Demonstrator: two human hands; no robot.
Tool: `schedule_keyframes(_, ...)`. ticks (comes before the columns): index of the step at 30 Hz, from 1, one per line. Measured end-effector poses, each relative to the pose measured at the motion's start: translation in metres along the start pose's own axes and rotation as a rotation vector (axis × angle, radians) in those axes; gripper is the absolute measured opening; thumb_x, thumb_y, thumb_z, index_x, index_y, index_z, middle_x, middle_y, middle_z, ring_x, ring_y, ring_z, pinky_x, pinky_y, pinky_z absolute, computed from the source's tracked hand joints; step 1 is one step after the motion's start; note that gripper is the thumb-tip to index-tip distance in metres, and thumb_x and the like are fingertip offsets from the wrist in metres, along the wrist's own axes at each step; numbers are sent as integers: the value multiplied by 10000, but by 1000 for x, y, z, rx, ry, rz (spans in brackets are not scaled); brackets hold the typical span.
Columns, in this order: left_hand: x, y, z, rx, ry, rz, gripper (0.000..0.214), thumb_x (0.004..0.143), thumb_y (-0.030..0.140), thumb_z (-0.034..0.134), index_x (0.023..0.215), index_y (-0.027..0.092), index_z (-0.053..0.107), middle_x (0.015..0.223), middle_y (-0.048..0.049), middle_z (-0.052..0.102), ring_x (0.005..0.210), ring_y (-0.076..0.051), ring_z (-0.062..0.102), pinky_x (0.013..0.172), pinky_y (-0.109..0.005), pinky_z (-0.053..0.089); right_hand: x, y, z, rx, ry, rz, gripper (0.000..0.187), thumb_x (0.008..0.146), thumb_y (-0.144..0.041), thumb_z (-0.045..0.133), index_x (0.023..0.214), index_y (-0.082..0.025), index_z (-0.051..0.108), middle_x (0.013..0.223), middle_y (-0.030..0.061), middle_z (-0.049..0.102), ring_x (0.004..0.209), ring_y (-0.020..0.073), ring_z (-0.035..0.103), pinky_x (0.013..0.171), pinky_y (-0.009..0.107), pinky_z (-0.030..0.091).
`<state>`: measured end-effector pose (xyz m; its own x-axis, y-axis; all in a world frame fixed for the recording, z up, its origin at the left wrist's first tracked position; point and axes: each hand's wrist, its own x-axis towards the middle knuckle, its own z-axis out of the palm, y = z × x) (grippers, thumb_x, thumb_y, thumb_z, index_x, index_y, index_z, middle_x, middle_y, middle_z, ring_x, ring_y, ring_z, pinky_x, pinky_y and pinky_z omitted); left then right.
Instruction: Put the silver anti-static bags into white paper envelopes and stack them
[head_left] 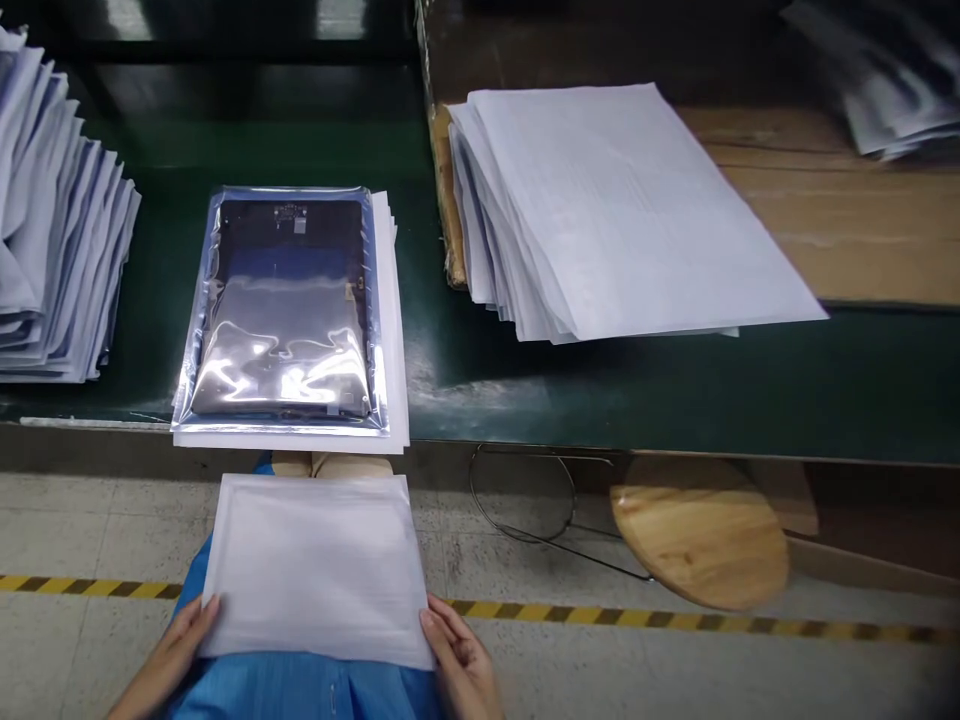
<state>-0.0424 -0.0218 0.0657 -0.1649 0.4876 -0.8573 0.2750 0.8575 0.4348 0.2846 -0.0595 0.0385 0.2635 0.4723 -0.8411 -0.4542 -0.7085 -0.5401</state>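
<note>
A white foam pouch (315,570) lies flat on my lap over blue clothing. My left hand (176,645) pinches its near left corner, and my right hand (459,655) grips its near right corner. On the green table edge just beyond, a dark tablet sealed in a shiny silver bag (285,310) rests on a few white sheets (396,330).
A fanned stack of white sheets (622,210) lies to the right, partly on a wooden board (840,220). Another pile of pouches (52,220) sits at the left. A round wooden stool (697,540) stands under the table; yellow-black tape (675,618) crosses the floor.
</note>
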Motion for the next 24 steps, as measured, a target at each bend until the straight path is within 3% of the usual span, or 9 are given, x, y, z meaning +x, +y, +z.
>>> schedule_keyframes(3, -9, 23, -4, -35, -173, 142, 690, 540, 504, 792, 1136, 199, 625, 1274, -97, 615, 1231, -313, 497, 1044, -378, 380, -9, -20, 4, 6, -205, -41, 567, 547, -367, 854, 1061, -222, 664, 1106, 81, 711, 1040, 250, 642, 891, 353, 493)
schedule_keyframes(5, -15, 37, -2, -63, -166, 179, 690, 514, 413, 830, 1141, 217, 616, 1247, -86, 632, 1198, -314, 524, 1018, -379, 410, -12, -28, 8, -15, -259, -58, 625, 538, -290, 864, 1117, -250, 630, 1101, 61, 714, 963, 228, 670, 832, 340, 520)
schedule_keyframes(8, -16, 44, 7, -114, -87, 122, 590, 505, 389, 836, 1036, 205, 655, 1033, -78, 717, 1006, -319, 629, 883, -397, 509, -12, -30, 12, -111, -277, -55, 532, 555, -334, 851, 1033, -196, 663, 773, 49, 758, 638, 210, 684, 616, 318, 545)
schedule_keyframes(11, -12, 36, 19, -177, -23, 75, 454, 502, 423, 830, 864, 193, 681, 762, -37, 720, 728, -268, 665, 684, -363, 561, -8, -27, 8, -195, -215, -102, 409, 548, -410, 841, 844, -167, 698, 438, -9, 634, 392, 176, 567, 442, 285, 475)
schedule_keyframes(12, -11, 33, 21, -195, -23, 66, 440, 509, 438, 825, 844, 192, 682, 726, -29, 710, 685, -253, 659, 643, -351, 562, -5, -28, 4, -191, -211, -119, 408, 537, -403, 851, 842, -177, 703, 472, 0, 653, 430, 184, 593, 466, 286, 486)
schedule_keyframes(14, -9, 27, 22, -218, -29, 71, 468, 530, 461, 812, 889, 190, 682, 763, -34, 715, 710, -252, 665, 632, -338, 566, 3, -34, -2, -125, -238, -140, 470, 530, -414, 857, 927, -211, 709, 734, 58, 744, 676, 229, 686, 627, 318, 535)
schedule_keyframes(17, -7, 26, 16, -227, -76, 78, 586, 557, 457, 807, 1061, 201, 652, 1005, -66, 718, 922, -280, 659, 758, -344, 566, 24, -50, 0, 18, -332, -91, 583, 619, -575, 753, 1094, -249, 666, 1143, 120, 681, 1039, 276, 631, 881, 404, 481)
schedule_keyframes(21, -7, 29, 8, -239, -161, 42, 639, 581, 595, 735, 1086, 210, 668, 1154, -84, 682, 1083, -329, 599, 856, -401, 541, 41, -67, 23, -28, -424, -70, 557, 624, -509, 775, 1076, -207, 656, 1080, 100, 707, 1004, 280, 643, 916, 442, 454)
schedule_keyframes(24, -13, 33, 14, -202, -280, 76, 557, 604, 606, 706, 1064, 291, 696, 1008, -47, 735, 1028, -334, 627, 897, -450, 512, 23, -76, 9, -144, -341, -145, 546, 548, -444, 830, 1016, -208, 677, 1045, 96, 725, 1011, 322, 643, 921, 479, 456)
